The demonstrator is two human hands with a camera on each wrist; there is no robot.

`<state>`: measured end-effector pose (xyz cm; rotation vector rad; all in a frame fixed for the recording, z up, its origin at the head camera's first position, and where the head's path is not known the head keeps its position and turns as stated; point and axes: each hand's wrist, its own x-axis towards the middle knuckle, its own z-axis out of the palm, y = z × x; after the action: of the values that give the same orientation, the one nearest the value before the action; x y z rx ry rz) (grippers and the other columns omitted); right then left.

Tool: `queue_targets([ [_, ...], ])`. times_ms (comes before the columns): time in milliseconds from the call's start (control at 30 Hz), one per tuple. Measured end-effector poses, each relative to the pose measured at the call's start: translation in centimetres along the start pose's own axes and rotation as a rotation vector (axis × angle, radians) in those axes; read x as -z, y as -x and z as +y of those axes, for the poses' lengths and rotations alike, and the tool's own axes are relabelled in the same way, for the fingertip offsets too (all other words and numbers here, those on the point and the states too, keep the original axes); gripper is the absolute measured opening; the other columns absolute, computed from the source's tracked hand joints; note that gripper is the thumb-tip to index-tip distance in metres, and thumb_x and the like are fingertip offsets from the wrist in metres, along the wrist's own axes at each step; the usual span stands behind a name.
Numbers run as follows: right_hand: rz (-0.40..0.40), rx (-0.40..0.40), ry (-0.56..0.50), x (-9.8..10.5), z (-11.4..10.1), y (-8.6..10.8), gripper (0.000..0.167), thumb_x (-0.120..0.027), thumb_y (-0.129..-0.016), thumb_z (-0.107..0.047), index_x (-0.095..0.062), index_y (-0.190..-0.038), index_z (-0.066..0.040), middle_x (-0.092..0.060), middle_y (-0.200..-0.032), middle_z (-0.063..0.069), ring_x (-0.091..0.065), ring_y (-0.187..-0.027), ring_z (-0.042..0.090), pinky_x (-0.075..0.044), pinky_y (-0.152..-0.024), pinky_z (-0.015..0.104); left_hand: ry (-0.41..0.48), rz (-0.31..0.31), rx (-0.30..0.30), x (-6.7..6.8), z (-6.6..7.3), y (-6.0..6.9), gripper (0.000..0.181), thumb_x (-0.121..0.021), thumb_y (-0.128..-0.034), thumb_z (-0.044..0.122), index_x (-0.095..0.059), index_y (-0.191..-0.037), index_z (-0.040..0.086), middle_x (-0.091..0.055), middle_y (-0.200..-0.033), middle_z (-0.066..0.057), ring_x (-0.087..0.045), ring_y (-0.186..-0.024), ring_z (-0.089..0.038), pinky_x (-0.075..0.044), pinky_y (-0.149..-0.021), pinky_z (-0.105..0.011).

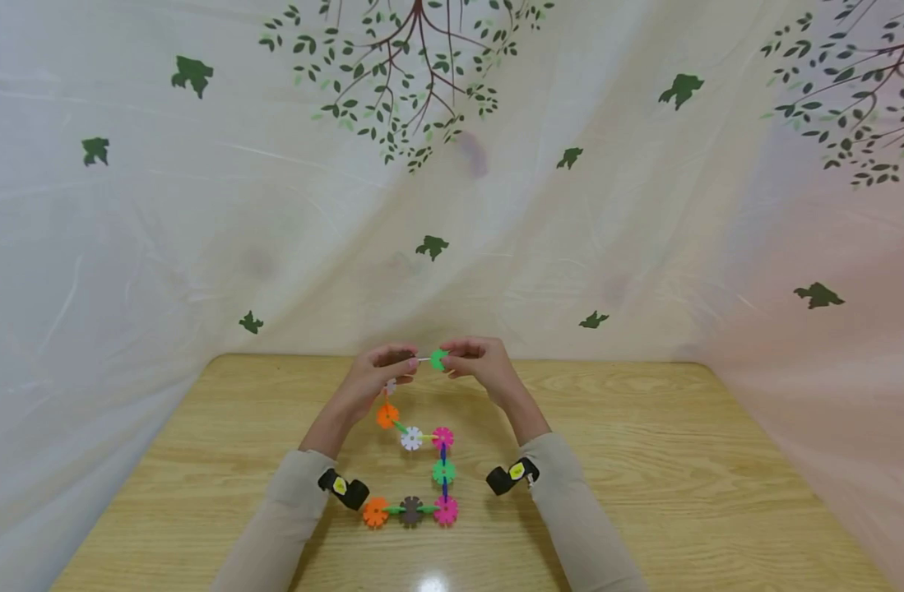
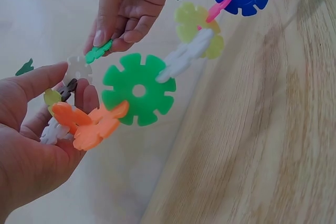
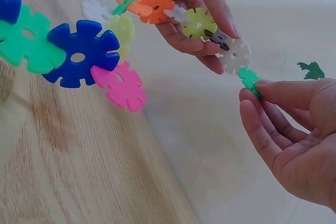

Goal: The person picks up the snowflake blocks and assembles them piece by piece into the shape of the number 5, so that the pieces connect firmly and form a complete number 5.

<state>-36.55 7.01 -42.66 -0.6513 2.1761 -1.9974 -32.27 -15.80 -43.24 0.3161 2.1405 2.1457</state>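
Observation:
My left hand holds the far end of a chain of slotted, flower-shaped plastic snowflake discs. Its fingers and thumb close around the end pieces: a yellow disc, a dark grey disc and a translucent white disc. Between thumb and fingers, my right hand pinches a small green disc. That green disc meets the white disc's edge; whether it sits in a slot I cannot tell. From my left hand the chain runs down past an orange disc in the head view.
The chain bends along the wooden table through a pink disc and a dark grey disc to an orange end disc. Black wrist cameras flank it. A pale curtain with leaf and bird prints hangs behind the table's far edge.

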Motion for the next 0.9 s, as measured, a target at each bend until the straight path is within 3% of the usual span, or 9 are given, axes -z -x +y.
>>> queue_targets([
  [133,0.002,-0.007,0.004,-0.06,0.05,-0.03,0.026,-0.072,-0.093,-0.002,-0.07,-0.115,0.009,-0.077,-0.092,-0.001,-0.071,-0.077,0.011,-0.062,-0.074,0.03,-0.004,0.006,0.01,0.03,0.02,0.02,0.039,-0.067,-0.0998,0.016,-0.061,-0.134,-0.002,-0.06,-0.135,-0.025,-0.068,-0.101,-0.013,-0.057,-0.097,-0.033],
  [667,0.044,0.022,-0.061,-0.75,-0.33,0.23,0.025,-0.072,-0.092,0.0,-0.069,-0.113,0.014,-0.076,-0.092,0.005,-0.071,-0.077,0.012,-0.063,-0.073,0.03,0.007,0.014,0.022,-0.02,0.27,0.13,0.041,-0.068,-0.0992,0.021,-0.06,-0.134,0.001,-0.07,-0.116,-0.006,-0.068,-0.102,-0.015,-0.058,-0.095,-0.032],
  [900,0.058,0.046,-0.023,-0.59,-0.67,0.41,0.022,-0.073,-0.092,-0.004,-0.072,-0.109,0.01,-0.075,-0.087,-0.004,-0.069,-0.075,0.011,-0.06,-0.069,0.027,0.009,0.013,0.017,-0.1,0.3,0.19,0.04,-0.069,-0.0986,0.021,-0.062,-0.131,-0.001,-0.07,-0.116,-0.007,-0.066,-0.104,-0.02,-0.058,-0.094,-0.033],
])
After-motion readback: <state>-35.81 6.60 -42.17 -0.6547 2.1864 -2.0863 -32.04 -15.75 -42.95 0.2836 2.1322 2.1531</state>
